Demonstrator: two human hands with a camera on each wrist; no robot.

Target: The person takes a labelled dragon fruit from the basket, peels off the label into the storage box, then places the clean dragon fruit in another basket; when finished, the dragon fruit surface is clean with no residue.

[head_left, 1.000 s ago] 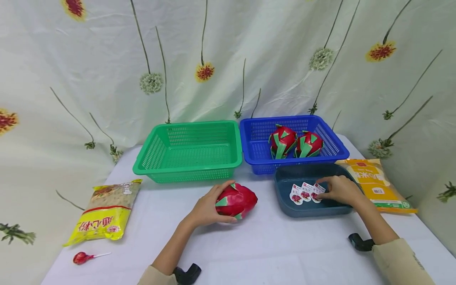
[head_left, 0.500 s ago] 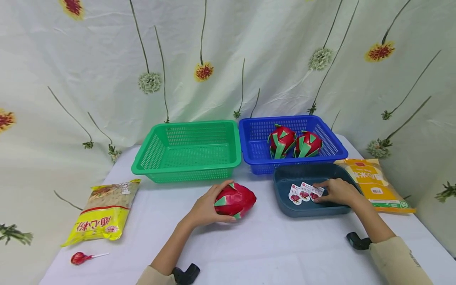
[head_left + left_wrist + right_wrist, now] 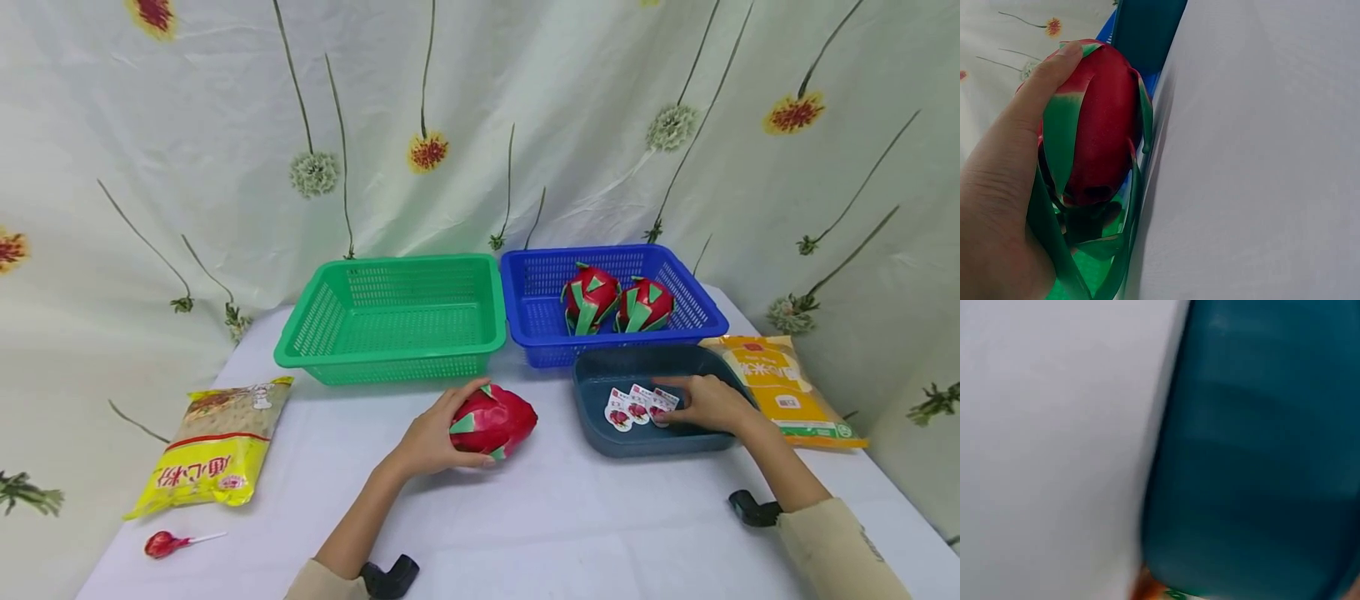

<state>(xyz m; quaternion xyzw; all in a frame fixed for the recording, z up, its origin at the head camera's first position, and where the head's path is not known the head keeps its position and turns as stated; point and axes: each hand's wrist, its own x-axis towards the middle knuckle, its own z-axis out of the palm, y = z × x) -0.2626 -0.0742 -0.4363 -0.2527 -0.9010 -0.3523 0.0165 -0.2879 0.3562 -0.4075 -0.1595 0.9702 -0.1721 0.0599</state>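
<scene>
My left hand (image 3: 441, 433) grips a red dragon fruit (image 3: 497, 421) with green scales, lying on its side on the white cloth. In the left wrist view, the thumb lies along this dragon fruit (image 3: 1107, 119). My right hand (image 3: 708, 404) reaches into a dark teal tray (image 3: 637, 448), index finger and thumb spread at the rightmost of three overlapping labels. These labels (image 3: 618, 410) carry a dragon fruit picture. Whether the fingertips hold that label cannot be made out. In the right wrist view the tray (image 3: 1247, 450) fills the right side, and the fingers are hidden.
Behind stand a green basket (image 3: 397, 367) and a blue basket (image 3: 536, 342) with two dragon fruits (image 3: 591, 300). A yellow pasta bag (image 3: 210, 446) and a lollipop (image 3: 168, 544) lie at left. An orange food bag (image 3: 783, 392) lies right of the tray.
The right index finger and thumb have shifted slightly left over the rightmost label. The left hand keeps its grip on the dragon fruit; the whole view has drifted a little.
</scene>
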